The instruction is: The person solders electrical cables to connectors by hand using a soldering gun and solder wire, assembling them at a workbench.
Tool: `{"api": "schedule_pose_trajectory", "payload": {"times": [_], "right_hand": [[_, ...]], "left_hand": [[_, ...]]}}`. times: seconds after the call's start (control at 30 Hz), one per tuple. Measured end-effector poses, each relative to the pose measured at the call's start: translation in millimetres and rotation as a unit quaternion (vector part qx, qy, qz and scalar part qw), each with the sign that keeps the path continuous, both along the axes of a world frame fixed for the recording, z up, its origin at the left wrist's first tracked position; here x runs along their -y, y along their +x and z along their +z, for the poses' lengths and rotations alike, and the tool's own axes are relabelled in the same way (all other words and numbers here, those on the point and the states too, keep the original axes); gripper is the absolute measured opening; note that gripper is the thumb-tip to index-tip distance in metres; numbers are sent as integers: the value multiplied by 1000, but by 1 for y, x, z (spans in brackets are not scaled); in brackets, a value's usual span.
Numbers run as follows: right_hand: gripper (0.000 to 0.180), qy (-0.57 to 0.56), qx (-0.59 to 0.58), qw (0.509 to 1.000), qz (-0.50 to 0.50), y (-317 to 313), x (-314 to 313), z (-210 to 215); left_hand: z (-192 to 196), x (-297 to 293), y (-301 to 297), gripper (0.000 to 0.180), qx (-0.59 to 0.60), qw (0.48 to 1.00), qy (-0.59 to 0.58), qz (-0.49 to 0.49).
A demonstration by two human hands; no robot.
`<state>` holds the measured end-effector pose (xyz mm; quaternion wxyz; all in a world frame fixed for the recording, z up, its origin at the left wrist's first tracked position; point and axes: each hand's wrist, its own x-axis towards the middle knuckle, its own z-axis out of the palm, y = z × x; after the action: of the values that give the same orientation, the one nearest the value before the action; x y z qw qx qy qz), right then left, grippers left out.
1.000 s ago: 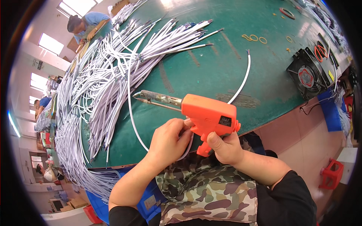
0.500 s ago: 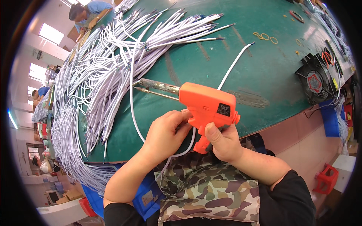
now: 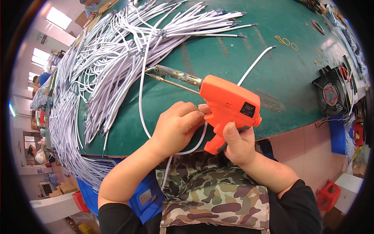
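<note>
Orange soldering gun (image 3: 230,97), center of frame, over green surface (image 3: 298,111); right hand (image 3: 241,146) closed round its handle, fingertips hidden. Left hand (image 3: 176,126) just left, fingers bent; can't tell if pinching the white cable (image 3: 190,151) looping below. White cable bundles (image 3: 117,72) upper left.
</note>
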<state>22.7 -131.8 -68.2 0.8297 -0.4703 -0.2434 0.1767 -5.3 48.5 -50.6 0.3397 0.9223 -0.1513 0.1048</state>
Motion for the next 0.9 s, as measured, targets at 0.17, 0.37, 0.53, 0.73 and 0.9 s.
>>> {"api": "schedule_pose_trajectory", "payload": {"times": [0.17, 0.37, 0.53, 0.73, 0.9], "right_hand": [[59, -8, -11, 1000, 2, -1, 6, -8], [59, -13, -13, 1000, 14, -13, 46, -10], [56, -80, 43, 996, -14, -31, 89, -16], [50, -234, 184, 954, -39, -36, 118, -28], [61, -223, 287, 928, -86, -40, 129, -59]], "left_hand": [[-6, -2, -4, 22, 85, 993, 75, -20], [-6, -1, -8, 21, 98, 990, 104, -16], [-4, -2, -8, 22, 106, 987, 115, -27], [-3, 8, -9, 25, 110, 985, 133, 16], [-5, 13, -9, 24, 117, 983, 139, 30]]}}
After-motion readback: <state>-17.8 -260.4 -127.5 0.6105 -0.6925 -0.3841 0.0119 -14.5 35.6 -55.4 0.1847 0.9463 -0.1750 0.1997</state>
